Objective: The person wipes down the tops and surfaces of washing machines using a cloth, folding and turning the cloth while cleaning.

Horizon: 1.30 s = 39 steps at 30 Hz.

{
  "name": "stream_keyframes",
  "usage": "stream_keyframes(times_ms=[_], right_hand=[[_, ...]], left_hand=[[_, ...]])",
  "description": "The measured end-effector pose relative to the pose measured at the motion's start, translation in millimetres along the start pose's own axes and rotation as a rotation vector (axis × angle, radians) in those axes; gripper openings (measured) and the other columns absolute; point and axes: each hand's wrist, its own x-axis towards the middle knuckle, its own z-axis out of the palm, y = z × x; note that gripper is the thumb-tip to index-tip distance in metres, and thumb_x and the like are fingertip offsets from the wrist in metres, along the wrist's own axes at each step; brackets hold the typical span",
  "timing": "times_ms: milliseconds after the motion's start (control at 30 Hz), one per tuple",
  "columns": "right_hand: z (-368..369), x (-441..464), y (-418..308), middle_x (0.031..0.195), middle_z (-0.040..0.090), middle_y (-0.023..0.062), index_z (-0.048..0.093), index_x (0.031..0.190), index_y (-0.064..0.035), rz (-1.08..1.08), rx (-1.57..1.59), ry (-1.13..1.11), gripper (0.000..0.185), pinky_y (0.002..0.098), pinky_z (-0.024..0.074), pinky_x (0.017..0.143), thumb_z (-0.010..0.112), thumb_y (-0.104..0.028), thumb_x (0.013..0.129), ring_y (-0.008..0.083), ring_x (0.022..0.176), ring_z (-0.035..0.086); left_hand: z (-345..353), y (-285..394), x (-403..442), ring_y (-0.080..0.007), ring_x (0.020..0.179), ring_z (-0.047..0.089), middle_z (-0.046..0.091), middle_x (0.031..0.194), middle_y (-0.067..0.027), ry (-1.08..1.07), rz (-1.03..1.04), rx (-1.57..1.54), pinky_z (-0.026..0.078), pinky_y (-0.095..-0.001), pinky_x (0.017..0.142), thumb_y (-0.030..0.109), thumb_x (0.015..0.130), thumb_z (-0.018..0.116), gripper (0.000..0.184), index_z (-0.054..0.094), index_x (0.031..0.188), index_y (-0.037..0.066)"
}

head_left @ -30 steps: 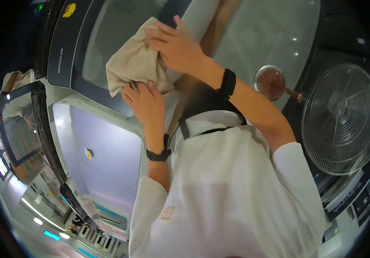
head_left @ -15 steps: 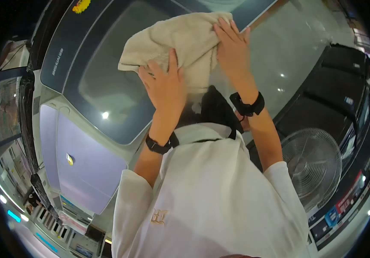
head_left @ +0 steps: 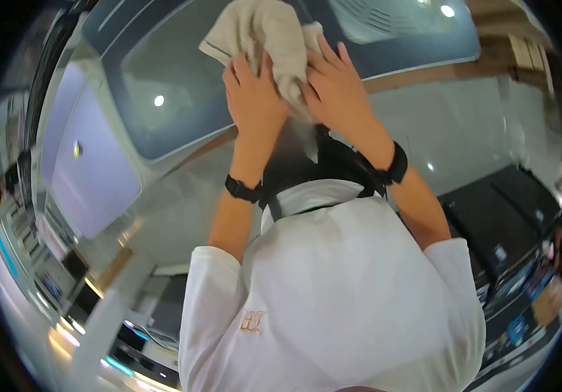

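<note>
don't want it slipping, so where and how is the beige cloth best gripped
Probably by the thick raised fold of the beige cloth, from above, pinched across its width. It bulges in a rounded ridge, and the left hand and right hand are lower in the view, leaving the fold's top uncovered.

The cloth (head_left: 274, 46) is beige, thick and soft-looking, with a thin dark line along its left edge. It is crumpled in uneven folds, held between my left hand (head_left: 255, 98) and right hand (head_left: 339, 91), above the dark glossy lid (head_left: 176, 124).
</note>
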Motion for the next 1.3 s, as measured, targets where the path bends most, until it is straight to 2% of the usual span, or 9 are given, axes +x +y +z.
stream_keyframes(times_ms=[67,200,400,533,800,1033,1100,1200,1300], right_hand=[[-2.5,-11.4,-7.6,0.144,0.064,0.0111,0.076,0.113,-0.0012,-0.072,-0.002,-0.047,0.030,0.0627,0.0351,0.120,0.068,-0.016,0.089,0.0395,0.143,0.050],[0.9,1.7,-6.8,0.147,0.063,0.0089,0.075,0.123,-0.0051,-0.170,-0.068,-0.144,0.035,0.0671,0.0324,0.120,0.064,-0.017,0.092,0.0371,0.146,0.047],[49.8,62.2,-9.7,0.150,0.062,0.0028,0.072,0.133,-0.0127,-0.310,-0.014,-0.144,0.040,0.0709,0.0314,0.118,0.057,-0.027,0.099,0.0322,0.146,0.047],[71.9,58.3,-34.6,0.146,0.063,0.0045,0.072,0.132,-0.0135,-0.422,-0.061,-0.113,0.038,0.0696,0.0327,0.118,0.062,-0.024,0.097,0.0330,0.146,0.046],[12.7,14.3,-31.3,0.157,0.053,0.0031,0.065,0.142,-0.0144,-0.563,-0.113,-0.419,0.047,0.0683,0.0309,0.121,0.063,-0.023,0.096,0.0324,0.146,0.048],[50.8,113.6,-23.9,0.162,0.050,-0.0019,0.063,0.142,-0.0142,-0.701,-0.381,-0.510,0.041,0.0675,0.0292,0.122,0.058,-0.027,0.103,0.0295,0.151,0.045],[97.1,155.2,-19.7,0.158,0.054,-0.0005,0.065,0.138,-0.0136,-0.721,-0.326,-0.378,0.039,0.0681,0.0326,0.120,0.058,-0.028,0.102,0.0308,0.145,0.051],[108.7,194.2,-55.4,0.147,0.061,0.0232,0.064,0.139,0.0006,-0.779,-0.160,-0.525,0.051,0.0498,0.0457,0.116,0.057,-0.027,0.097,0.0444,0.136,0.057],[109.4,167.1,-70.7,0.142,0.063,0.0036,0.072,0.124,-0.0152,-0.825,-0.333,-0.533,0.036,0.0664,0.0381,0.116,0.060,-0.034,0.096,0.0296,0.132,0.059]], left_hand=[[-7.4,-2.1,-29.3,-0.0471,0.128,0.050,0.051,0.142,-0.0222,0.042,-0.053,-0.020,0.048,-0.0530,0.107,0.019,0.087,0.072,0.057,0.066,0.143,0.017],[-21.7,-31.8,-56.5,-0.0466,0.126,0.052,0.052,0.140,-0.0235,0.164,-0.221,0.110,0.048,-0.0543,0.106,0.025,0.094,0.070,0.052,0.064,0.145,0.017],[-9.9,-92.3,-41.5,-0.0487,0.128,0.054,0.055,0.144,-0.0291,0.278,-0.227,0.125,0.046,-0.0591,0.106,0.032,0.097,0.069,0.053,0.064,0.146,0.015],[-9.9,-115.7,-50.1,-0.0456,0.136,0.053,0.054,0.150,-0.0294,0.245,-0.277,0.159,0.042,-0.0624,0.111,0.034,0.098,0.067,0.053,0.064,0.146,0.014],[-27.3,-114.4,-116.5,-0.0446,0.147,0.046,0.049,0.158,-0.0261,0.145,-0.458,0.179,0.036,-0.0627,0.119,0.034,0.102,0.062,0.060,0.053,0.154,0.004],[-31.8,-168.4,-90.0,-0.0477,0.147,0.044,0.046,0.158,-0.0314,0.127,-0.519,0.196,0.034,-0.0611,0.120,0.045,0.099,0.063,0.067,0.053,0.155,0.009],[-24.8,-198.4,-71.7,-0.0503,0.147,0.043,0.046,0.156,-0.0356,0.161,-0.516,0.226,0.033,-0.0608,0.121,0.050,0.098,0.063,0.069,0.054,0.155,0.012],[-18.8,-212.3,-47.3,-0.0539,0.145,0.042,0.047,0.152,-0.0398,0.170,-0.580,0.280,0.030,-0.0603,0.122,0.054,0.097,0.063,0.069,0.056,0.153,0.014],[-8.9,-193.3,-51.7,-0.0569,0.144,0.041,0.047,0.150,-0.0414,0.272,-0.533,0.297,0.029,-0.0601,0.123,0.054,0.093,0.064,0.071,0.059,0.151,0.014]])
